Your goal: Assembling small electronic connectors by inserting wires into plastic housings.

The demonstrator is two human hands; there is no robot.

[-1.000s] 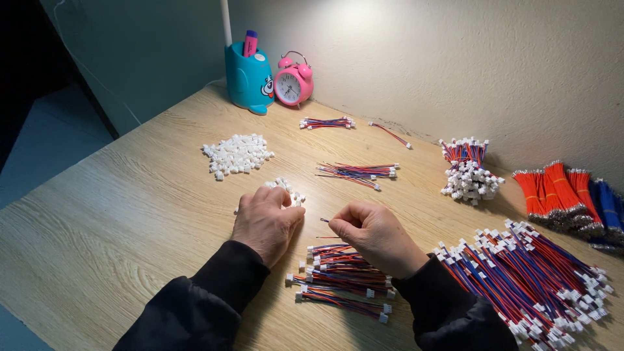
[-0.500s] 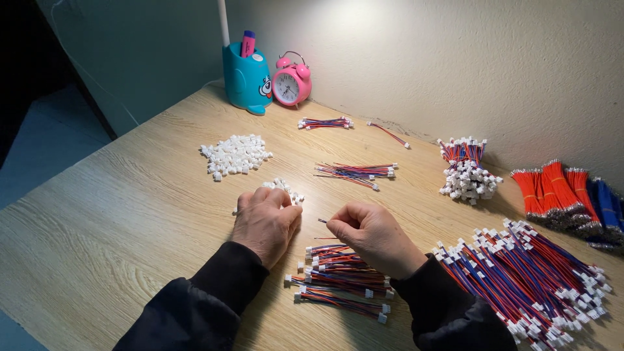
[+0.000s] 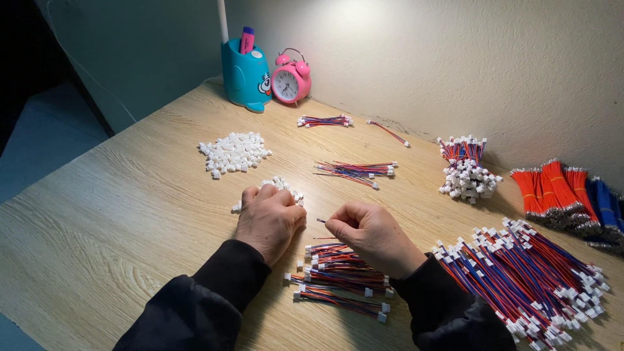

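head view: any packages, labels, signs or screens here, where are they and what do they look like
No packages, labels, signs or screens show.
Nearest kin: round pink alarm clock with a white dial, at the back of the wooden table by the wall.
Teal plastic pen holder with a cartoon face, just left of the clock.

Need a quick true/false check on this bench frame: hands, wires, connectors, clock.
1. The right hand pinches a thin wire. True.
2. The left hand rests on the loose red wire bundles. False: it sits by a small pile of connectors.
3. The pink clock stands beside the blue holder. True.
4. The big connector pile is right of the hands. False: it lies up and left.
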